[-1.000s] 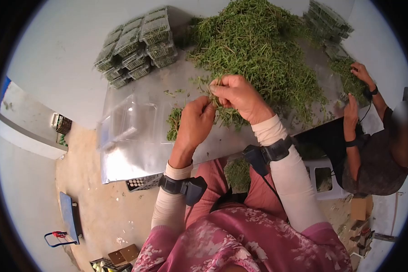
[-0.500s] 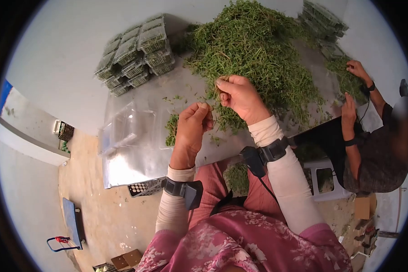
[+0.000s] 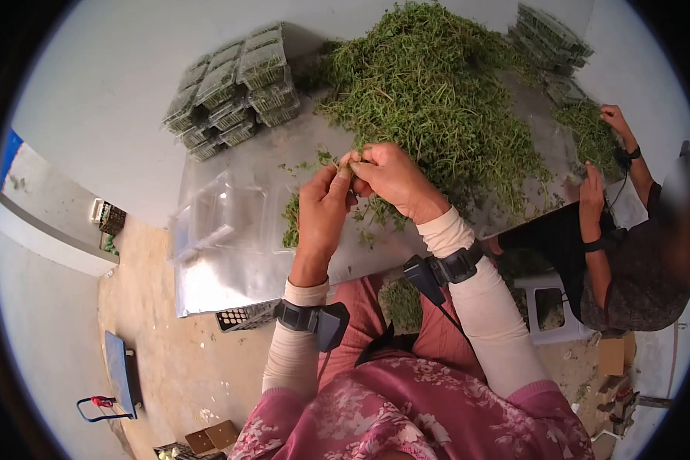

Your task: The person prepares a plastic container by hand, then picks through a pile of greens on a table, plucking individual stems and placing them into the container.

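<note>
My left hand (image 3: 320, 215) and my right hand (image 3: 399, 182) meet over the metal table, fingertips touching. Both are closed in a pinch on a thin green sprig (image 3: 326, 157), whose leafy end sticks out beyond the left fingers. Behind my right hand rises a big heap of leafy green stems (image 3: 437, 100). An open transparent plastic container (image 3: 211, 215) lies to the left of my left hand. A small bunch of greens (image 3: 290, 218) shows at its right side, partly hidden by that hand.
Stacked plastic boxes filled with greens (image 3: 238, 84) stand at the back left. More boxes (image 3: 548, 38) are stacked at the back right. At right, a co-worker's hands (image 3: 590, 192) are near a smaller pile of greens (image 3: 586, 130). A blue trolley (image 3: 121, 372) stands on the floor.
My right hand has moved left and slightly down from the heap's edge to meet my left hand. The left hand has stayed nearly in place, its fingertips slightly higher.
</note>
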`<state>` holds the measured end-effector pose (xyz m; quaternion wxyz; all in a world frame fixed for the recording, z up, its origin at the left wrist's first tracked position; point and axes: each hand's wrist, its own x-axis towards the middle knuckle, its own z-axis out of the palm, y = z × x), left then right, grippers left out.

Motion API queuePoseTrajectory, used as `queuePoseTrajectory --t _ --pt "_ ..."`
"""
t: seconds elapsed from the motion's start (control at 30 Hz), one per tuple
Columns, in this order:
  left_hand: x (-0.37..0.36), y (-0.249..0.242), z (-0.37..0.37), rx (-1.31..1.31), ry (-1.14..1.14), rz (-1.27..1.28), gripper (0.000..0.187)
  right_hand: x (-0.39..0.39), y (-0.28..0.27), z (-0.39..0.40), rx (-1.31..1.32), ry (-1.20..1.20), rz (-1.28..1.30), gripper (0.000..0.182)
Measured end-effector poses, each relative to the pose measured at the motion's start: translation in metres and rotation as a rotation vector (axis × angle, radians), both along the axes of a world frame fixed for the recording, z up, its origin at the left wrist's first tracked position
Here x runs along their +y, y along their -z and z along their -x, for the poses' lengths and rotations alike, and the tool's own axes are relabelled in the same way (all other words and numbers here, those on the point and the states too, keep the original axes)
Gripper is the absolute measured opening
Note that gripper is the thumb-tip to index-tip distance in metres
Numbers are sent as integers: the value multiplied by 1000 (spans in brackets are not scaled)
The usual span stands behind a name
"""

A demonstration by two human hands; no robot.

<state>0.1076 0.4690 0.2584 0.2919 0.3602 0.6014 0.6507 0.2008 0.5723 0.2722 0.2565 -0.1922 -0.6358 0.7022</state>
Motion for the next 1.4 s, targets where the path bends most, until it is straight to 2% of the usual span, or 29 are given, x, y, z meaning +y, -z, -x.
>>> queuePoseTrajectory --t 0.13,0.33,0.43,0.53,0.63,0.77,0.87,0.97,1.07,1.2,1.27,1.4 --pt "-1 1 0 112 6 -7 21 -1 2 1 -13 37 -90 12" --pt "-3 0 -4 184 10 -5 19 0 4 3 134 11 34 7" --pt "-7 -4 -5 211 22 12 19 -3 -2 0 109 21 -6 10" --pt "-11 -2 0 274 -31 63 19 2 8 9 103 44 -229 10" --pt "-25 -17 5 260 -96 113 18 -3 3 4 116 -5 -138 11" --pt "-47 -16 31 385 -250 107 18 2 -2 -6 -90 -102 -287 12" --pt "-61 -6 52 627 -322 287 17 6 11 -5 -205 -188 -535 13" --pt "-73 8 56 854 -244 426 15 6 23 -6 -310 -289 -806 17" --pt "-81 6 48 849 -125 506 15 2 25 -6 -531 -354 -1006 23" --pt "-81 6 48 882 -267 285 12 -13 23 -8 -748 -410 -1108 29" --pt "-77 4 51 906 -317 219 10 -21 29 -9 -713 -350 -1171 26" --pt "-66 26 62 964 -223 269 8 -24 38 -6 -699 -312 -1224 20"
